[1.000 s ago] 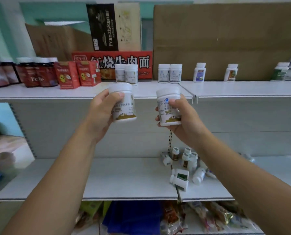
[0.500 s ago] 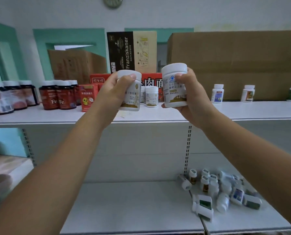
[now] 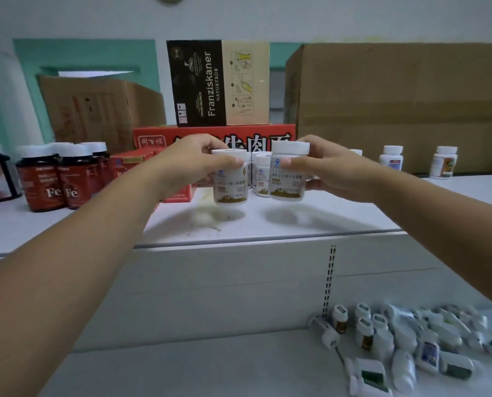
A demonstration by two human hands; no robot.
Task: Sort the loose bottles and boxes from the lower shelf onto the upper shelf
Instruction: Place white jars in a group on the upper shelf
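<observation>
My left hand grips a white bottle with a brown-green label. My right hand grips a matching white bottle. Both bottles hang upright, side by side, a little above the upper shelf, and their shadows fall on it. Behind them stand two more of the same white bottles. Down on the lower shelf, at the right, lies a heap of small white bottles and boxes, most of them on their sides.
Dark red "Fe" bottles and red boxes stand at the upper shelf's left. Two small white bottles stand at its right. Behind are a red carton, a Franziskaner box and large cardboard boxes.
Both hands have carried their bottles up from between the shelves and forward over the upper shelf, then lowered them close to its surface. The view has tilted up.
</observation>
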